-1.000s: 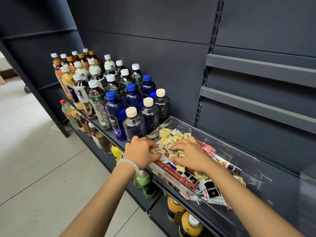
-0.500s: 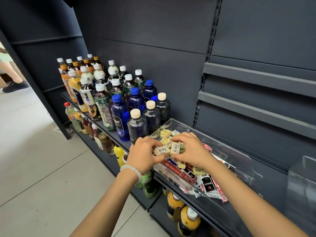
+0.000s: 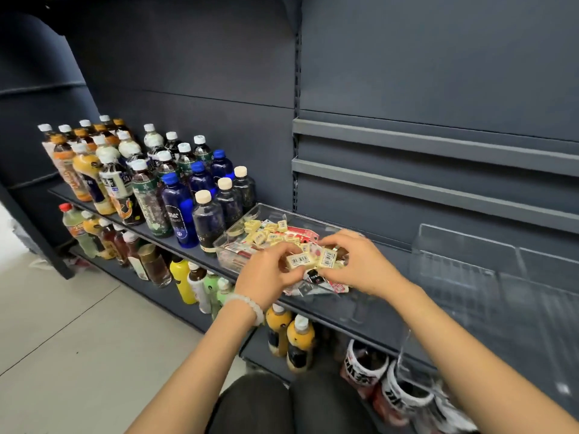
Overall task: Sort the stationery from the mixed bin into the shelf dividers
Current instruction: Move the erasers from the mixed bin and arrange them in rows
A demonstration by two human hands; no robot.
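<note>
A clear plastic bin sits on the dark shelf. It holds several small yellow erasers on top of red and white flat packets. My left hand is shut on a yellow eraser with a barcode label, held just above the bin's near side. My right hand grips another barcoded eraser right beside it. Clear shelf dividers stand on the shelf to the right of the bin.
Many drink bottles crowd the shelf left of the bin, the nearest touching its left wall. More bottles fill the lower shelf. Two grey rails run along the back panel. Tiled floor lies at the left.
Both hands have lifted out of the pile and toward me, each holding an eraser. The camera has swung right, so the dividers have come into view.
</note>
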